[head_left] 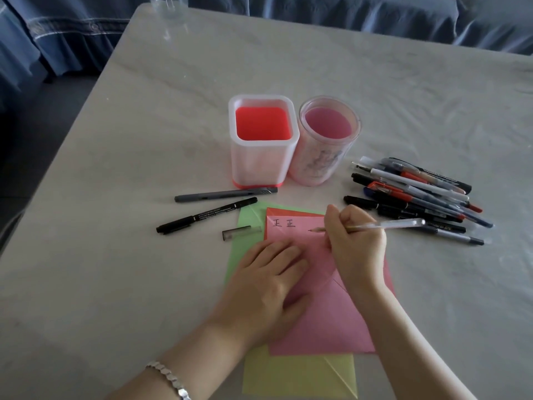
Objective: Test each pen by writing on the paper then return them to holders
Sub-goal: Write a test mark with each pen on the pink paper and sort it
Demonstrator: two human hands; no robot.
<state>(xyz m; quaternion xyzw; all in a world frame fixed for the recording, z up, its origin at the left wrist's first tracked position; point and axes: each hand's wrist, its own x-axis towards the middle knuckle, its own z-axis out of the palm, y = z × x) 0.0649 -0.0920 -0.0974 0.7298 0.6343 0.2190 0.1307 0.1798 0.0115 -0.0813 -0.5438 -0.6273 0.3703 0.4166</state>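
Right hand [356, 241] grips clear-barrelled pen [383, 225], axis left-right, tip leftward on pink paper sheet [317, 319]; left hand [268, 284] presses sheet flat, fingers straight. Empty translucent holders [259, 166] stand far-left of grip.

Two handwritten characters [284, 223], 正 正, stand in dark ink near the far left corner of the pink paper [323, 321]. White print runs along the black pen [206, 215] left of the paper and along a black marker [444, 176] at the right. Both are too small to read.
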